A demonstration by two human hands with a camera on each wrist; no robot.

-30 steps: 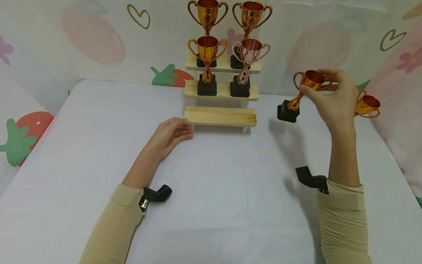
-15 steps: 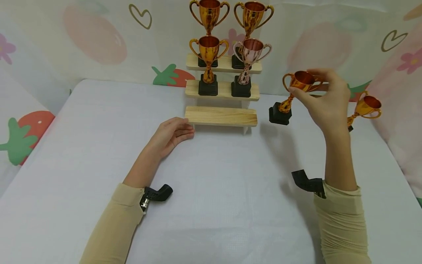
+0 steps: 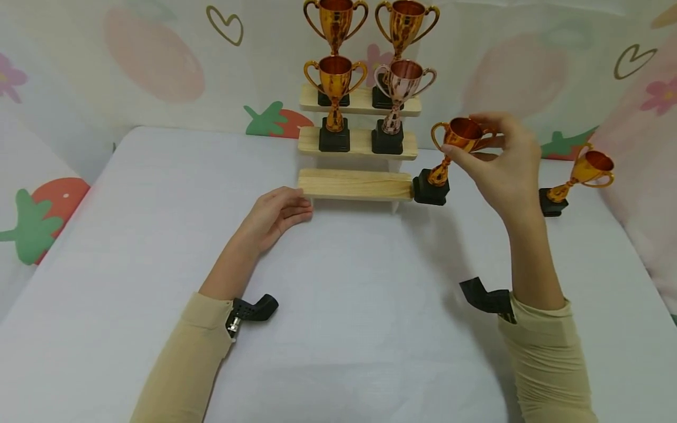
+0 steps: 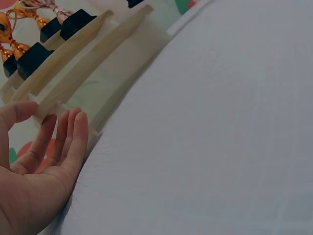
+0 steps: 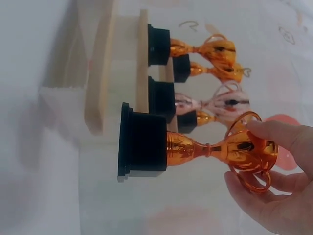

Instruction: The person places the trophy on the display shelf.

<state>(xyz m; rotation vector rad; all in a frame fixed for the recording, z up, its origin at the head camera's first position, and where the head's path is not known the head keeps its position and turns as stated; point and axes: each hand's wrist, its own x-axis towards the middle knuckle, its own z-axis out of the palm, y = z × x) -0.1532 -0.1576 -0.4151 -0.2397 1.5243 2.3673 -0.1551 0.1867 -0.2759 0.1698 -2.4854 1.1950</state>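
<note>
My right hand [image 3: 505, 167] grips a bronze-coloured trophy cup [image 5: 244, 149] by its bowl and handles, tilted, with its black base [image 3: 431, 188] at the right end of the bottom shelf. In the right wrist view that base hangs clear of the shelf edge [image 5: 100, 83]. My left hand [image 3: 277, 217] pinches the left end of the bottom shelf [image 3: 354, 185] of a three-step wooden stand, thumb [image 4: 22, 111] and fingers at its corner. On the middle shelf [image 3: 359, 144] stand a gold trophy [image 3: 335, 76] and a pinkish-silver trophy [image 3: 404, 82]. Two gold trophies [image 3: 337, 23] occupy the top shelf [image 3: 362, 101].
Another gold trophy [image 3: 589, 167] stands on the white-covered table [image 3: 338, 329] at the right, behind my right arm. A curtain [image 3: 275, 53] printed with strawberries and hearts hangs behind the stand. Each sleeve carries a black mount [image 3: 256, 308] at the wrist.
My right hand has carried the bronze-coloured trophy left and slightly down toward the bottom shelf, uncovering the trophy at the right. My left hand has stayed at the shelf's end.
</note>
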